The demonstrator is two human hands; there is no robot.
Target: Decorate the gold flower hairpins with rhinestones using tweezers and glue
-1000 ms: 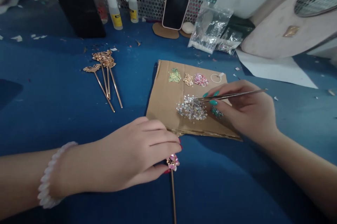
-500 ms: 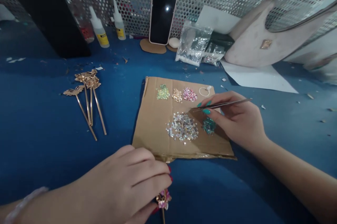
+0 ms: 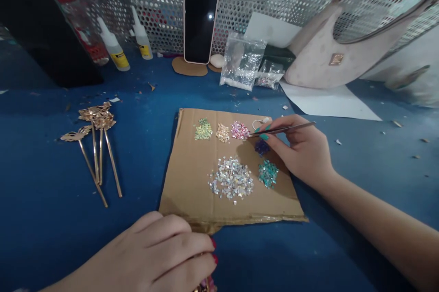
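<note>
Tweezers (image 3: 281, 129) have moved to the pink gems (image 3: 239, 130) — pinched in right hand (image 3: 303, 150).

My right hand (image 3: 305, 150) has carried the tweezers (image 3: 288, 129) from the silver gems (image 3: 232, 179) up to the edge of the pink gems (image 3: 239, 130), uncovering the teal gems (image 3: 268, 173) and some dark blue gems (image 3: 262, 147). My left hand (image 3: 168, 251) now sits lower in view, leaving only a bit of the pink ornament (image 3: 207, 284) showing.

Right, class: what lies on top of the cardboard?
A green pile, peach pile, pink pile, silver pile, teal pile, dark blue pile and white ring. The right hand hides some cardboard along its right edge; anything beneath cannot be seen.
</note>
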